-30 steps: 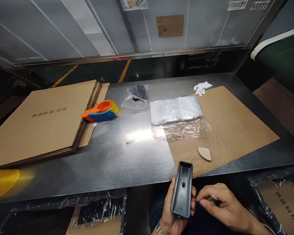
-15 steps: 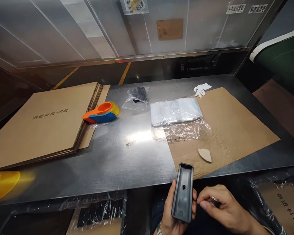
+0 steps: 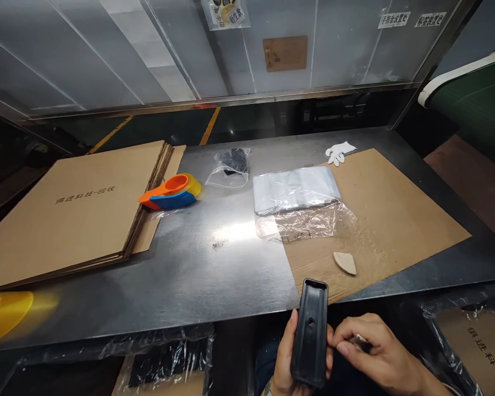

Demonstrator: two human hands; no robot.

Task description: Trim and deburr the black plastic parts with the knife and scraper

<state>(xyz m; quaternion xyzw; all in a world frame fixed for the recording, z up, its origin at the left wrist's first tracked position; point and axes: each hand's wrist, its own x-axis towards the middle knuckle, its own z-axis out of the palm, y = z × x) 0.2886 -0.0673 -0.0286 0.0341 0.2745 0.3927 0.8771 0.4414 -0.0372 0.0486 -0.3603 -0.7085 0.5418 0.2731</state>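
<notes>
At the table's front edge, my left hand (image 3: 285, 360) grips a long black plastic tray-like part (image 3: 309, 346) with raised rims and a small hole midway along its floor. Its fingers wrap round both long sides. Close to the part's right side is my right hand (image 3: 379, 349), thumb and forefinger pinched together. Something small and shiny shows inside the curled fingers, but I cannot make out what it is. Beyond the part, a beige wedge-shaped pad (image 3: 345, 263) lies on a cardboard sheet (image 3: 404, 203).
Clear plastic bags (image 3: 297, 190) lie partly on the cardboard, near a white glove (image 3: 340, 153). Leftward are a bag of black pieces (image 3: 233, 162), an orange and blue tape dispenser (image 3: 171, 192) and stacked cardboard (image 3: 86, 209). Plastic-lined boxes (image 3: 474, 341) flank me below the steel table (image 3: 214, 275).
The black part has tipped a little in my left hand, so its floor looks shallower and it sits slightly lower. My right hand has hardly moved.
</notes>
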